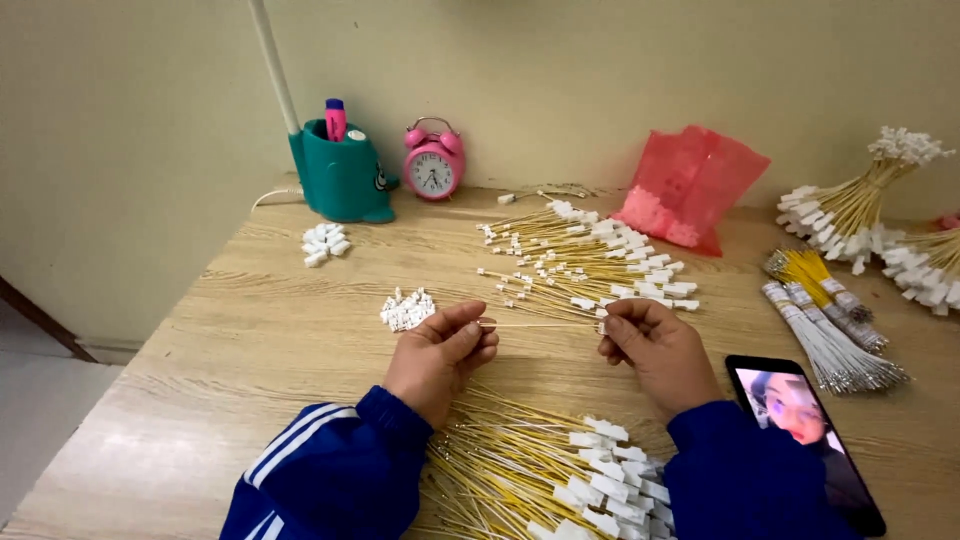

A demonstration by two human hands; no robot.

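My left hand (440,355) and my right hand (650,352) hold one thin yellow wire (540,324) stretched level between them over the wooden table (230,340). The left fingers pinch its left end, the right fingers pinch the end with a small white connector. Just left of my left hand lies a small heap of white connectors (406,309). Beyond the hands spreads a fan of yellow wires with white connectors (580,260). Another pile of such wires (540,475) lies between my blue sleeves at the near edge.
A teal pen holder (340,175) and a pink alarm clock (432,162) stand at the back by the wall. A second heap of connectors (325,243), a red plastic bag (688,188), wire bundles (850,215) and a phone (805,435) lie around.
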